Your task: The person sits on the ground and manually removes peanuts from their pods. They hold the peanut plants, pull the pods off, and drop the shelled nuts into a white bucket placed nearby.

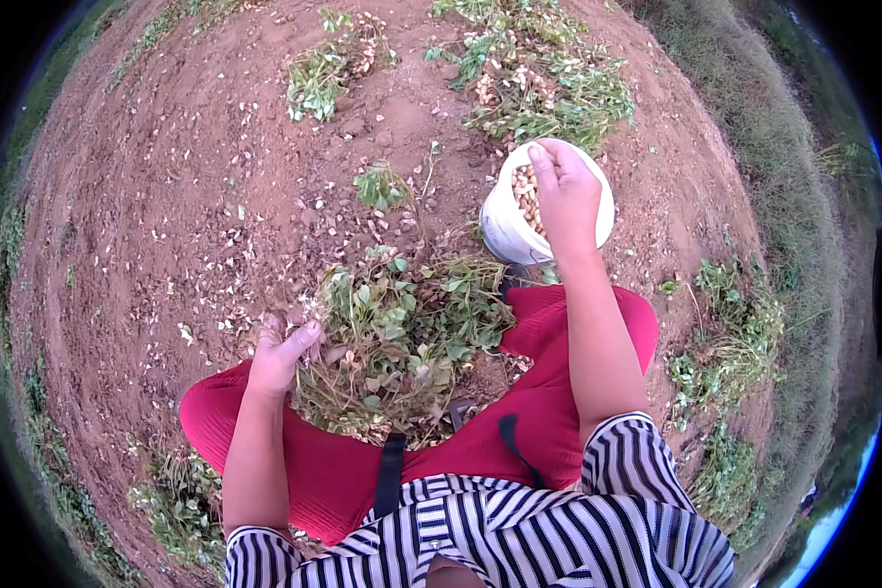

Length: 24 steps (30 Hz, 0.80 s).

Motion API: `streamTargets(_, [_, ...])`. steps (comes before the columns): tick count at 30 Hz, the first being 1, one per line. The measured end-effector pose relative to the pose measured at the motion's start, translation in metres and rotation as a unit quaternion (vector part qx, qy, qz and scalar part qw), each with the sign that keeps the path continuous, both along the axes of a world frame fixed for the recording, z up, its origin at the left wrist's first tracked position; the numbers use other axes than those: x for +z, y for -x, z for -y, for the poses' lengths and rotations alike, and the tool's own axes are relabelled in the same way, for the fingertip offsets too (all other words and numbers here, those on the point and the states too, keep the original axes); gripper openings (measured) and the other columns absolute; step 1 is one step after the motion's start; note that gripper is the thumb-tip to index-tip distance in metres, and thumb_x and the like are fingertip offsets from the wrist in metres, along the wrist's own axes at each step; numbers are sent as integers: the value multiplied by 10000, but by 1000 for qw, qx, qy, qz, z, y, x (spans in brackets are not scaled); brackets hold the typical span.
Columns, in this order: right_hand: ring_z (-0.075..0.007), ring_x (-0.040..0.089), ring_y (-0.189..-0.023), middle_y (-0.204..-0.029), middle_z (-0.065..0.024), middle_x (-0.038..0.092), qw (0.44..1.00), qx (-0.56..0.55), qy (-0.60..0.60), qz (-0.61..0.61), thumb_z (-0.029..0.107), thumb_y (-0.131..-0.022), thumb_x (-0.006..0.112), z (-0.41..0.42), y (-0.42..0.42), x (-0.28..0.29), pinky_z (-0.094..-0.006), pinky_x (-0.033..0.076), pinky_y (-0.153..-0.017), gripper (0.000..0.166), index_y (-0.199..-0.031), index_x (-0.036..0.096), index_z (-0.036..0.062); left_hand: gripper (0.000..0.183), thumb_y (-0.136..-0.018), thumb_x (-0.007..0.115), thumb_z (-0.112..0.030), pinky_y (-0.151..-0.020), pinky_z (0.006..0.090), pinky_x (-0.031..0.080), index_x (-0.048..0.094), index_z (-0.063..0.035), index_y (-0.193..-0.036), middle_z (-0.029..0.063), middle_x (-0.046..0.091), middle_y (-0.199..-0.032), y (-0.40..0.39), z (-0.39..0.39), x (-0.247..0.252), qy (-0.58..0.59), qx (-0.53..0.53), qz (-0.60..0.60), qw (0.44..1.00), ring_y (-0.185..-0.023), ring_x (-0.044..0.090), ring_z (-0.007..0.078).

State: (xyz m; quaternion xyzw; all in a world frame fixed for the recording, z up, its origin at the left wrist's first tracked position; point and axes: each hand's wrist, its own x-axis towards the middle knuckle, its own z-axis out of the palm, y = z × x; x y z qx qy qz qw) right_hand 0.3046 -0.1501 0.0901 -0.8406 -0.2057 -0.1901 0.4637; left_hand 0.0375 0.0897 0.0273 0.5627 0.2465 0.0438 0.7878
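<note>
My left hand grips the root end of an uprooted peanut plant, thumb pointing right. Its leafy stems spread to the right between my bent knees. Over the mouth of a white plastic bucket is my right hand, its fingers curled down near the far rim. Whether those fingers hold anything is hidden by the back of the hand. Unshelled peanuts show inside the bucket on its left side. The bucket stands on the soil beyond my right knee.
Pulled peanut plants with pods lie beyond the bucket, and a smaller bunch lies farther left. More plants are at the right. A small leafy sprig and dry leaf litter dot the reddish soil. Tall grass borders the right.
</note>
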Motion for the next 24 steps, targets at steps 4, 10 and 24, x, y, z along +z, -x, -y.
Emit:
streamTargets(4, [-382, 487, -1036, -1201, -244, 452, 944, -127, 301, 42, 229, -790, 610, 38, -24, -15, -415, 405, -881, 453, -1182, 492, 33, 176, -803, 598, -179, -523, 234, 396, 526, -32, -867, 63, 570, -685, -10, -11, 6, -3, 107, 35, 994, -573, 498, 114])
streamTargets(10, [-356, 487, -1073, -1163, -229, 503, 962, 89, 257, -1, 220, -789, 602, 2, 8, -28, -410, 385, -923, 344, -1060, 577, 9, 290, -848, 536, -328, -555, 317, 425, 525, -50, -766, 23, 431, -574, 0, -42, 20, 40, 214, 130, 967, -602, 467, 163])
streamTargets(24, [-330, 458, -1117, -1219, -184, 461, 902, 361, 179, -154, 244, -773, 615, -54, 88, -37, -373, 381, -934, 535, -1233, 425, 47, 167, -898, 436, -178, -787, 410, 398, 535, -66, -823, 24, 471, -635, 69, -82, 186, 58, 350, 416, 838, -596, 452, 182])
